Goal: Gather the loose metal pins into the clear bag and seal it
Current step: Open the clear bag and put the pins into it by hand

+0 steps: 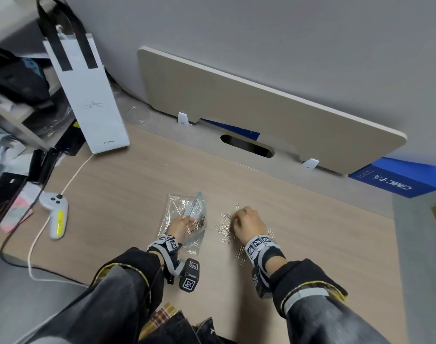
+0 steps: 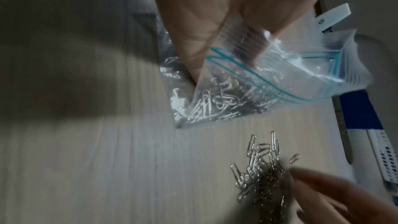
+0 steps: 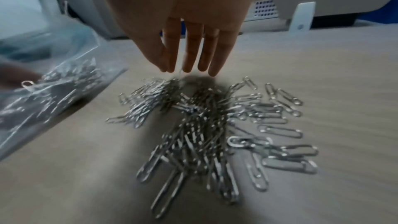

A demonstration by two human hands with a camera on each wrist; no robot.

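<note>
My right hand (image 1: 249, 225) hung over the heap of loose paper clips (image 3: 206, 122), which lay on the bench (image 1: 127, 184) at about 5 o'clock from the bag. In the right wrist view its fingers (image 3: 193, 52) pointed down, straight and close together, tips just above the far edge of the heap; I could not tell whether they touched any clip. A few clips lay strung out at 3 o'clock from the main heap, flat on the wood.

My left hand (image 1: 179, 225) sat just beside, at 9 o'clock from the heap. Its thumb and fingers (image 2: 193, 28) pinched the mouth of the clear zip bag (image 2: 269, 74), holding the opening up and spread toward the heap. The teal seal lines ran unjoined across the lifted lip. A bunch of paper clips already lay inside, in the bag's lower corner, which rested on the bench.

Farther off at 9 o'clock lay a white and yellow controller (image 1: 55, 214) with a cable. At 11 o'clock stood a tall white paper carrier bag (image 1: 92, 100) with black handles. At 12 o'clock a beige panel (image 1: 261, 108) leaned along the wall, and at 2 o'clock a blue box (image 1: 395, 180) sat at the bench's far edge.
</note>
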